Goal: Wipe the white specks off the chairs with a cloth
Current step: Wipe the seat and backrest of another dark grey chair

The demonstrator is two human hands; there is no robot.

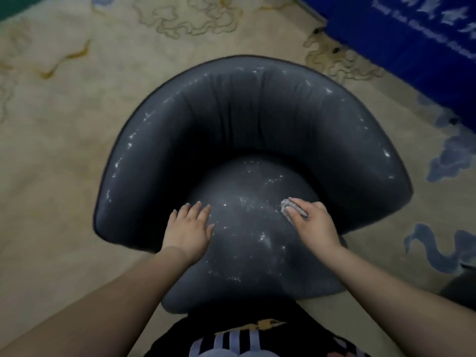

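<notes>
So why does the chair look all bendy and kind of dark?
Head view: the wide-angle lens bulges the chair outward; dim room light leaves it murky, soft blur smears the white specks, and faint sheen glints along the backrest rim. The arms stretch huge near the bottom edge.

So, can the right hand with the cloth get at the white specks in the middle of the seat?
Probably yes. The right hand holds the cloth on the seat, the specks lie beside it, and nothing lies between.

Patterned beige carpet (64, 150) — dk grey chair (252, 119) on it.
</notes>
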